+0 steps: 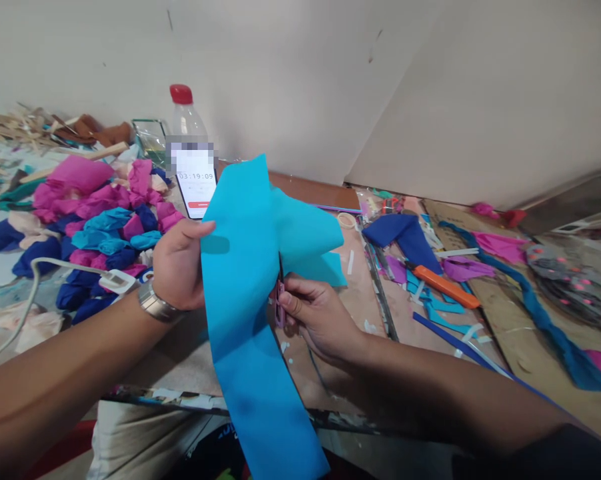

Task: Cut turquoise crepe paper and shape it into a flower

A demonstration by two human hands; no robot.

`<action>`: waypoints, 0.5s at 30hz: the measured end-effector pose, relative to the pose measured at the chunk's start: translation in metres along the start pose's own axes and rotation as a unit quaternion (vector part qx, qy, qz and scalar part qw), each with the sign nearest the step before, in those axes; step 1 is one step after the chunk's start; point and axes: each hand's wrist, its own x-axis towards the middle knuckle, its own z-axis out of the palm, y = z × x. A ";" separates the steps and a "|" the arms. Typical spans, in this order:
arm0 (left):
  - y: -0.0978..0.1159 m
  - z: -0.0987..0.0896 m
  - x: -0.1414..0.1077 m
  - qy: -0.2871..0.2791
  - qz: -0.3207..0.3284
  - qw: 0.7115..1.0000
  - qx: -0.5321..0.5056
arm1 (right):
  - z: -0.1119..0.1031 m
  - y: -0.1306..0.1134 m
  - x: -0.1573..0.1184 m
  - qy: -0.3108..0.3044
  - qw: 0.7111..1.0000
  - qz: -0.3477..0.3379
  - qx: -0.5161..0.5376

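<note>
A long strip of bright blue crepe-like paper [245, 300] hangs across the middle, its lower end draping past the table edge. My left hand [178, 263] grips its left side, thumb in front and the other fingers hidden behind. In my right hand [318, 310] is a pair of scissors with pinkish handles [279, 307]. Their dark blades point up and meet the strip's right edge, partly hidden by it. To the right of the blades a lighter turquoise flap [308, 230] folds away from the strip.
Crumpled pink, blue and cream pieces [100, 220] are heaped at left. A phone [195, 183] showing a timer leans on a red-capped bottle [182, 95]. At right lie an orange utility knife [445, 285], dark blue paper [405, 237], scraps and cardboard [510, 327]. A white cable [35, 273] crosses the left.
</note>
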 end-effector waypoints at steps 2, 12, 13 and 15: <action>0.003 0.002 0.002 0.017 0.019 1.000 0.005 | 0.000 0.000 0.000 -0.004 1.000 0.001 -0.006; 0.008 0.006 -0.005 0.021 -0.059 0.997 0.045 | -0.003 0.002 0.002 -0.013 0.999 -0.003 -0.031; 0.009 0.007 -0.006 0.025 -0.056 0.997 0.044 | -0.003 0.002 0.002 -0.010 0.999 -0.008 -0.034; 0.010 0.008 -0.006 0.018 -0.061 0.997 0.042 | -0.003 0.002 0.002 0.001 0.999 -0.018 -0.039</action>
